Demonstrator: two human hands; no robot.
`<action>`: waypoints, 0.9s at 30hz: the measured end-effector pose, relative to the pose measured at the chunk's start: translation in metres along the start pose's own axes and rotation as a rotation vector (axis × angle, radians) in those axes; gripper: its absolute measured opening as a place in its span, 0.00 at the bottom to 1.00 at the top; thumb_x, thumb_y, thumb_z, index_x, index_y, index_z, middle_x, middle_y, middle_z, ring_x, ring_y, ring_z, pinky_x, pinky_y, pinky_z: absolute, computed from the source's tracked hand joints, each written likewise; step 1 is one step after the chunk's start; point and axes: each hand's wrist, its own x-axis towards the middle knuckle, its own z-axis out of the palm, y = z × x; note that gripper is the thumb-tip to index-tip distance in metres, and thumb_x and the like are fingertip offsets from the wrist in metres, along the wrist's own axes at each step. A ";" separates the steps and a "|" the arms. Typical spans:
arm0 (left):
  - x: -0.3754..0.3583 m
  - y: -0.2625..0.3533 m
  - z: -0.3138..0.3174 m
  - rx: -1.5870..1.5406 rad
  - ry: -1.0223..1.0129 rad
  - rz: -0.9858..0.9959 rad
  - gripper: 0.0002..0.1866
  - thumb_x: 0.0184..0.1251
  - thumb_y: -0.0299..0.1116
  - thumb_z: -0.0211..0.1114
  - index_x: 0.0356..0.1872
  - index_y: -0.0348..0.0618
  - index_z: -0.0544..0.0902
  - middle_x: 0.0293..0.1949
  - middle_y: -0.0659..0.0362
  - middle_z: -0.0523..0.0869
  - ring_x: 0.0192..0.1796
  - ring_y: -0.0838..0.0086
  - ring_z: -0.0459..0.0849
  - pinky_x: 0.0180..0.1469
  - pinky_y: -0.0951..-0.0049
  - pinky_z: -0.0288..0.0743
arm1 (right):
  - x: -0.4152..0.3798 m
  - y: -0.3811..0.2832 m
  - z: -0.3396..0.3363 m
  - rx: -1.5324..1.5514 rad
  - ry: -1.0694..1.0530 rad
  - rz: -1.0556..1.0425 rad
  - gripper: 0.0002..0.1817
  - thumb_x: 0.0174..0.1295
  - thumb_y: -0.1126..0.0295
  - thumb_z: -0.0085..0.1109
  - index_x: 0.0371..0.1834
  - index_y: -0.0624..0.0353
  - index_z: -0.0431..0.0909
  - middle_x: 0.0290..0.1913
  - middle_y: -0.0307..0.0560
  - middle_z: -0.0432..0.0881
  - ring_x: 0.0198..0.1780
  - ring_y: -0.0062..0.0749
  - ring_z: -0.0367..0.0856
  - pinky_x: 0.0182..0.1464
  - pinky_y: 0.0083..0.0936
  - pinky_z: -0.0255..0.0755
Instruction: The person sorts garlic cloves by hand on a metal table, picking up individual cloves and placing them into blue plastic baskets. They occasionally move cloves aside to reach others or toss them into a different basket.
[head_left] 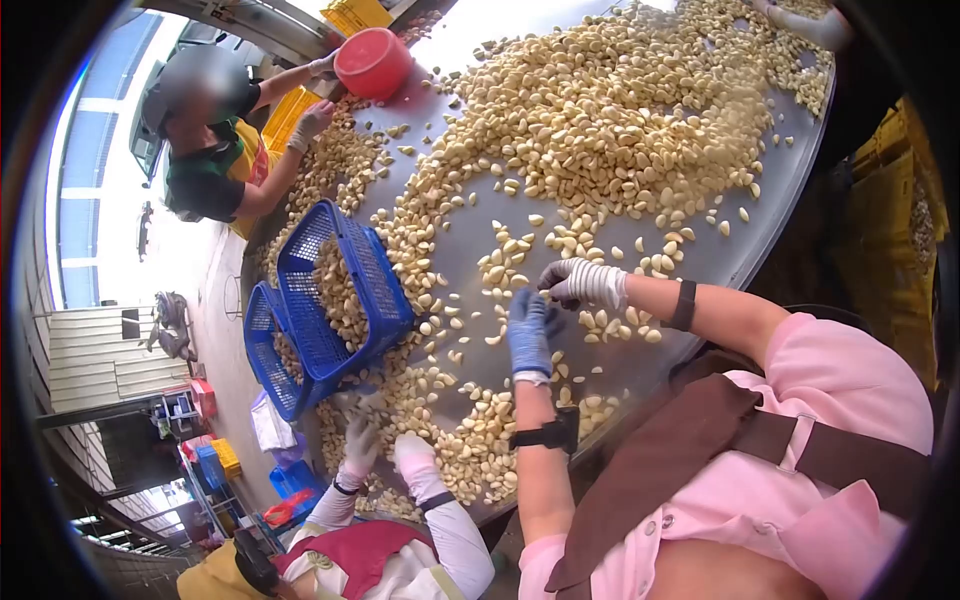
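Pale peeled garlic cloves (600, 120) lie heaped and scattered across a grey metal table (470, 215). My left hand (530, 335), in a blue glove, is low over the near part of the table, its fingers bent together. Close against it is my right hand (585, 283), in a ribbed white glove with dark fingertips. The right fingers pinch a small pale piece that looks like a garlic clove, right at the left fingertips. Whatever the left fingers hold is hidden. Loose cloves surround both hands.
Two blue baskets (375, 285) with cloves stand tilted on the table's left side. A co-worker's gloved hands (415, 455) work among cloves at the lower left. Another person (215, 150) handles a red basin (373, 64). A third person's arm (810, 25) reaches in top right.
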 end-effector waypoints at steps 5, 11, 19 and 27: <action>-0.006 -0.043 -0.014 -0.425 -0.117 -0.112 0.07 0.70 0.34 0.59 0.44 0.46 0.79 0.33 0.62 0.82 0.32 0.76 0.79 0.32 0.76 0.75 | -0.035 -0.072 -0.005 -0.821 -0.183 -0.084 0.20 0.58 0.63 0.63 0.51 0.62 0.78 0.47 0.50 0.83 0.50 0.35 0.80 0.56 0.30 0.71; -0.108 -0.035 -0.055 -0.574 -0.345 -0.234 0.10 0.71 0.36 0.57 0.47 0.44 0.77 0.40 0.57 0.79 0.36 0.75 0.79 0.30 0.79 0.74 | 0.051 -0.146 -0.201 -1.390 0.838 -0.433 0.29 0.64 0.50 0.55 0.66 0.48 0.68 0.68 0.54 0.67 0.69 0.46 0.64 0.69 0.40 0.58; -0.103 -0.084 -0.160 0.473 0.626 0.163 0.13 0.63 0.36 0.64 0.43 0.38 0.81 0.29 0.58 0.84 0.31 0.73 0.81 0.36 0.72 0.77 | 0.043 -0.048 0.004 -1.729 0.300 -0.253 0.38 0.58 0.47 0.56 0.73 0.38 0.56 0.77 0.51 0.49 0.76 0.57 0.46 0.73 0.56 0.38; -0.082 -0.052 -0.169 1.187 0.528 -0.115 0.21 0.58 0.44 0.63 0.52 0.48 0.79 0.46 0.48 0.85 0.50 0.55 0.83 0.53 0.62 0.74 | -0.016 -0.036 0.040 -1.723 -0.104 -0.206 0.36 0.57 0.47 0.56 0.71 0.38 0.61 0.75 0.51 0.54 0.75 0.54 0.49 0.73 0.58 0.39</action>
